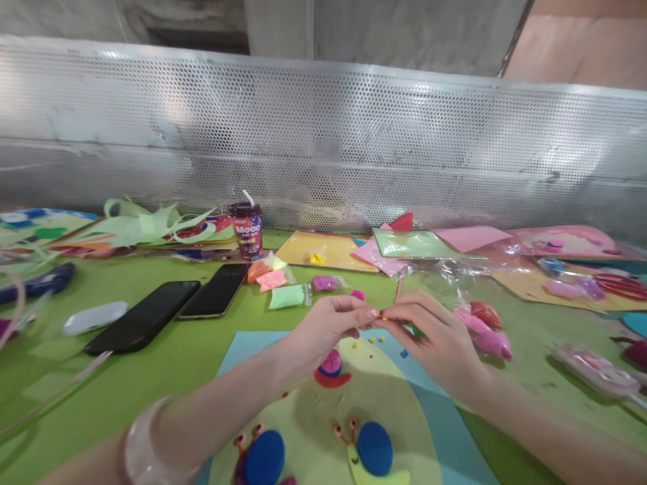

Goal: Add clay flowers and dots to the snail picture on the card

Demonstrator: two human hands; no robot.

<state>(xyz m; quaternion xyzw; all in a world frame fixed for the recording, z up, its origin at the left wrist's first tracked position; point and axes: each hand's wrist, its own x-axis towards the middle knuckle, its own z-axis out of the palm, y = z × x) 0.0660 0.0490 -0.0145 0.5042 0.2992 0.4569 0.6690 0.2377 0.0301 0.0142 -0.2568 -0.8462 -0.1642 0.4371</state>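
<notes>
My left hand (336,320) and my right hand (437,333) meet fingertip to fingertip above the far edge of a clay picture. Pinched between them is a tiny bit of clay (384,318), yellowish and mostly hidden by the fingers. Below lies a light blue sheet (449,417) bearing a pale yellow-green disc (313,411). On the disc are two clay snails with blue shells, one purple-bodied (265,458) and one yellow (375,449). A red curved piece (332,380) and a pink-and-blue round piece (331,364) sit nearer my hands. Small yellow, red and blue dots (381,339) lie beneath my fingers.
Two phones (146,316) and a white oval case (95,317) lie left. A purple drink cup (247,229) with a straw stands behind. Bagged clay, a green pack (290,296) among it, lies beyond my hands. Pink clay packs (488,333) lie right. Perforated metal (354,135) closes the back.
</notes>
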